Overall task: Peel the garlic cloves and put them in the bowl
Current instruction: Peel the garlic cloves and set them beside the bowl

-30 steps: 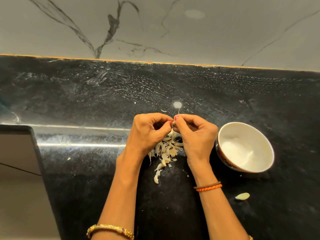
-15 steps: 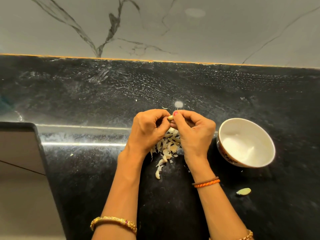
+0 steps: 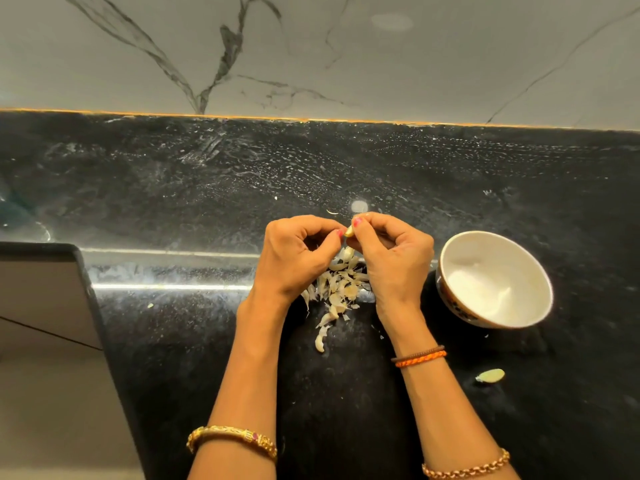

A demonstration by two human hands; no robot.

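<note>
Mid-peel: left hand (image 3: 294,258) and right hand (image 3: 391,258) both pinch one garlic clove (image 3: 349,231) over the skins (image 3: 337,285); next, strip it and drop it in the bowl (image 3: 450,271).

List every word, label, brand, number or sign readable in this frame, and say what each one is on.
None: no readable text anywhere in the head view.
Bowl: dark pattern on the outer wall, decoration only, no letters.
Bangle and bracelets: ornament only.
Counter and marble wall: veins and specks, no signs.
</note>
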